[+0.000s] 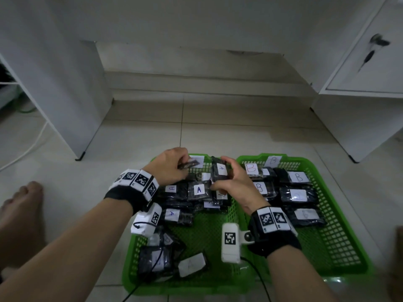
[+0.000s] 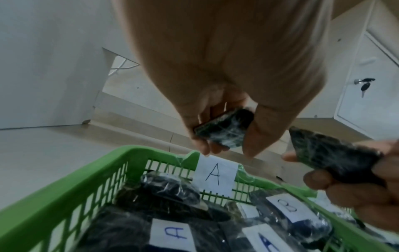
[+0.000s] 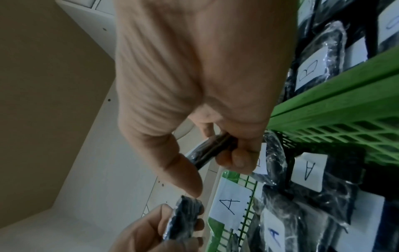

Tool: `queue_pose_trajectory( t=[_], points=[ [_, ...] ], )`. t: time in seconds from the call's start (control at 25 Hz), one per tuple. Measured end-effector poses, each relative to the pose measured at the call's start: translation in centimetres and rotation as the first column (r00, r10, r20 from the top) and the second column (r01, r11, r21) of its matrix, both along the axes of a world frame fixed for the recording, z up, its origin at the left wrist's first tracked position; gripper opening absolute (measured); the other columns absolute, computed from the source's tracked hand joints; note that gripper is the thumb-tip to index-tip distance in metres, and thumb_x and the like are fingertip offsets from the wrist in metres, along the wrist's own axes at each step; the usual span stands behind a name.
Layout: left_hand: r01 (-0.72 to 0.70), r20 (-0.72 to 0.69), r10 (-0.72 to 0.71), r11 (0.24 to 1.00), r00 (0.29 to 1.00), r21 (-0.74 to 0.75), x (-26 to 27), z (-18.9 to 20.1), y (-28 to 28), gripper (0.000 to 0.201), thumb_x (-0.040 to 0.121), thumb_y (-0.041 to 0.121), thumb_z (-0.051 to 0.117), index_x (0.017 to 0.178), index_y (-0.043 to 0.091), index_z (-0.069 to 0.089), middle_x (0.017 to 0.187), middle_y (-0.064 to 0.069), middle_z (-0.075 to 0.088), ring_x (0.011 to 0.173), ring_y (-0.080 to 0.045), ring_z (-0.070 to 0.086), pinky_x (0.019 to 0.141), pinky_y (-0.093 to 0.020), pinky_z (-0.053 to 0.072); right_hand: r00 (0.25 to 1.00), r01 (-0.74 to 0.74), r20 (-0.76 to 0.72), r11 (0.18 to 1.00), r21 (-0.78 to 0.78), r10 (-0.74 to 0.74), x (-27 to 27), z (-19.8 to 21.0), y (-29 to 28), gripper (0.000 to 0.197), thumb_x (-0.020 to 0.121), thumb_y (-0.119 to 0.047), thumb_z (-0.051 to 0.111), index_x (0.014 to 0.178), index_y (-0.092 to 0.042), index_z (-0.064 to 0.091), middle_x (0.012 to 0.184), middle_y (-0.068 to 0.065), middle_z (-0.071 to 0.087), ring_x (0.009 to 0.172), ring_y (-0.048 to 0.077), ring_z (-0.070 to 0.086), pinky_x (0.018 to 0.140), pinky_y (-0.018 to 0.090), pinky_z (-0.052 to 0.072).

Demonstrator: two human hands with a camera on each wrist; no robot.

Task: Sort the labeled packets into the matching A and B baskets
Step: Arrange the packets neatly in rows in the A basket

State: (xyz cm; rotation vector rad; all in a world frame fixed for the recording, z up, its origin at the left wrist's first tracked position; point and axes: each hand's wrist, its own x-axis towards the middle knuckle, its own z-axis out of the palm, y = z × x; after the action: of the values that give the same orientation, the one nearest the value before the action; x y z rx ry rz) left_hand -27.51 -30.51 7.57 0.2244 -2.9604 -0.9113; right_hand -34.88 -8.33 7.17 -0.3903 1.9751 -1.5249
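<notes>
Floor (image 1: 152, 131) baskets (image 1: 340, 253) mostly filled; left hand (image 1: 172, 165) and right hand (image 1: 234, 182) each pinch a packet (image 1: 219, 171); a B remains misplaced.

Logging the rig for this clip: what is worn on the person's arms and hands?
Both forearms are bare, with no sleeves or gloves. The left hand and the right hand each have a black wrist strap carrying white square tiles with black fiducial patterns. A white camera box with its own marker hangs beneath each wrist, trailing a thin black cable.

dim room, pale tiled floor (image 1: 141, 136), white cabinets (image 1: 368, 68) either side.
</notes>
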Motion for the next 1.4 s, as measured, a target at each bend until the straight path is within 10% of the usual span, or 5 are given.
queue_pose_trajectory(
  t=[0.24,0.48,1.04,1.24,1.4],
  points=[
    [-0.038,-0.061,0.033,0.997,0.998,-0.07,-0.2,-1.2,0.2,0.056,0.053,0.033,0.093,0.08,0.025,0.044,0.102,0.01,0.05,0.084,-0.011,0.053,0.068,-0.022,0.047,0.891,0.135,-0.454,0.962,0.239,-0.012,-0.7,-0.9,0.1,0.081,0.049,-0.043,0.1,0.117,-0.022,0.06,0.108,-0.008,0.06,0.098,0.009,0.06,0.087,0.028,0.053],
    [-0.067,-0.033,0.067,0.998,0.997,0.003,-0.9,-0.7,1.2,0.092,0.053,0.032,0.095,0.129,0.028,0.043,0.114,0.013,0.056,0.1,-0.01,0.057,0.082,-0.023,0.048,0.771,0.134,-0.627,0.932,0.337,0.116,-0.8,-1.3,0.6,0.108,0.06,-0.053,0.092,0.151,-0.023,0.041,0.143,-0.004,0.056,0.133,0.016,0.05,0.114,0.042,0.042],
    [0.148,0.188,-0.074,0.896,0.979,-0.418,-3.8,-1.8,2.4,0.075,0.063,0.057,0.082,0.128,0.029,0.056,0.128,0.008,0.054,0.122,-0.016,0.047,0.108,-0.04,0.034,0.795,0.201,-0.6,0.894,0.401,0.09,-1.9,-1.2,3.6,0.085,0.058,-0.055,0.093,0.126,-0.013,0.062,0.109,-0.006,0.046,0.104,0.012,0.047,0.09,0.026,0.04],
    [0.124,0.193,-0.061,0.934,0.979,-0.335,-3.2,-2.9,1.4,0.041,0.077,0.024,0.081,0.115,0.023,0.065,0.12,0.005,0.062,0.107,-0.013,0.058,0.095,-0.025,0.047,0.819,0.196,-0.568,0.892,0.407,0.079,-1.7,-1.4,3.7,0.103,0.061,-0.055,0.092,0.145,-0.012,0.05,0.129,0.0,0.052,0.125,0.019,0.049,0.107,0.033,0.04],
    [0.101,0.157,-0.052,0.942,0.986,-0.319,-3.6,-3.1,2.1,0.038,0.078,0.019,0.08,0.113,0.02,0.067,0.117,0.004,0.063,0.104,-0.015,0.06,0.092,-0.027,0.052,0.844,0.148,-0.522,0.883,0.445,0.122,-1.3,-1.1,3.5,0.084,0.063,-0.053,0.092,0.13,-0.016,0.06,0.112,-0.006,0.049,0.107,0.014,0.05,0.086,0.02,0.04]
  ],
)
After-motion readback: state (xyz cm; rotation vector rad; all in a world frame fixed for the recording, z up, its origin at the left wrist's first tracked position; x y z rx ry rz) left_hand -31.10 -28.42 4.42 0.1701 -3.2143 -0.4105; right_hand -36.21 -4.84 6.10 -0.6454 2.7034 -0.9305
